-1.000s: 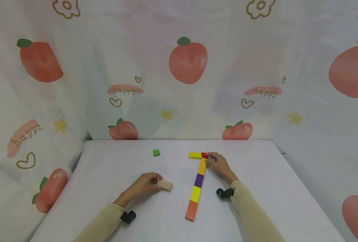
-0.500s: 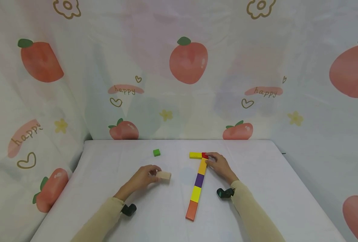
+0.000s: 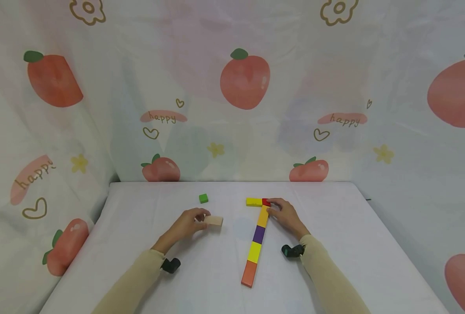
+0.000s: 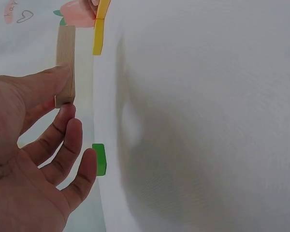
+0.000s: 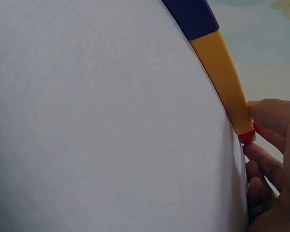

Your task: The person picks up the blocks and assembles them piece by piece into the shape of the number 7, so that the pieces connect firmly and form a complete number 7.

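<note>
My left hand [image 3: 186,224] pinches a plain wooden block [image 3: 214,220] by its left end, above the table in the left wrist view. Thumb and index finger hold it while the other fingers stay loosely bent. At the far end of a row of blocks, my right hand [image 3: 288,216] has its index finger at a small red block [image 3: 265,202] and its thumb beside the yellow-orange block [image 5: 221,79]. Part of the red block is hidden by the fingers. A yellow block [image 3: 254,202] lies left of the red one.
Toward the front, the row continues with a purple block [image 3: 258,234], a yellow block [image 3: 254,252] and an orange block [image 3: 249,274]. Back left of it sits a green cube [image 3: 203,198]. A printed cloth [image 3: 244,139] hangs behind the white table [image 3: 319,196].
My left hand has moved away from me, toward the back of the table, carrying the wooden block. The right hand and the row of blocks stay in place.
</note>
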Demonstrator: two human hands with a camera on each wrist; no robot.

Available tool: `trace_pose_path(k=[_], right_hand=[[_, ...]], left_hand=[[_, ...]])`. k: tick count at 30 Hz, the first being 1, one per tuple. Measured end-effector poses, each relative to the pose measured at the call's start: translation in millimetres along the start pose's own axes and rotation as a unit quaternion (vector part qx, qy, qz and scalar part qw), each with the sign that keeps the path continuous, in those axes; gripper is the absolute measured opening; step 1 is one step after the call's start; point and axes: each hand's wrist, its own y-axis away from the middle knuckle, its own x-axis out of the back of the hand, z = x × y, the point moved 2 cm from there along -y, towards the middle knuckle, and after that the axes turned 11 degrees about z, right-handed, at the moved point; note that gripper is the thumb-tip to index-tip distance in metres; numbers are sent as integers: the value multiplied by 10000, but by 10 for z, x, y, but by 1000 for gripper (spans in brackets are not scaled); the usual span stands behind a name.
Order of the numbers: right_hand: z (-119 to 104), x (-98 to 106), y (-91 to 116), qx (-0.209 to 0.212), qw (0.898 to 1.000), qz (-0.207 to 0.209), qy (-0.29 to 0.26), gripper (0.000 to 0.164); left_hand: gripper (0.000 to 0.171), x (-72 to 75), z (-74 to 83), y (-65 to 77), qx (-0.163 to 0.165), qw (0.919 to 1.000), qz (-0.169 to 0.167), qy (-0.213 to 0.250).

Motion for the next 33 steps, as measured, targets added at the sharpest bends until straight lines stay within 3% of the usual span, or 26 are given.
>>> trace_pose_path(k=[16, 33], right_hand=[[18, -7, 1, -43, 9999, 7, 91, 44], [21, -8, -5, -43, 9999, 29, 86, 44]], left_hand=[[28, -64, -6, -46, -107, 9999, 77, 10], [27, -186, 42, -260, -189, 9990, 359, 199]])
